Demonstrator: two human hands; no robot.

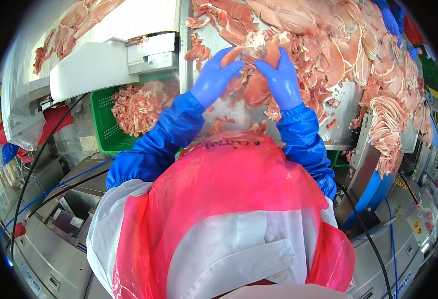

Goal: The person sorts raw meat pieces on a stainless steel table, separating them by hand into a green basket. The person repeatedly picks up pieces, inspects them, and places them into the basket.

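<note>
My left hand (213, 78), in a blue glove, curls around the left side of a bunch of raw meat slices (257, 88). On the bunch's right side my right hand (285, 83), gloved alike, grips with its fingers bent over the pink meat. Both hands' fingertips are partly hidden by the slices. Beneath them lies a metal work table (239, 115) with small meat scraps (219, 124) near its front edge. A large heap of thin raw slices (324, 55) spreads beyond and to the right of my right hand.
A green perforated crate (104, 122) of meat pieces stands left of the table. Behind it is a white conveyor belt (139, 20) with a white guard (92, 65). More slices (386, 124) drape over a machine at right. Another person's blue-gloved hand (388, 20) shows at upper right.
</note>
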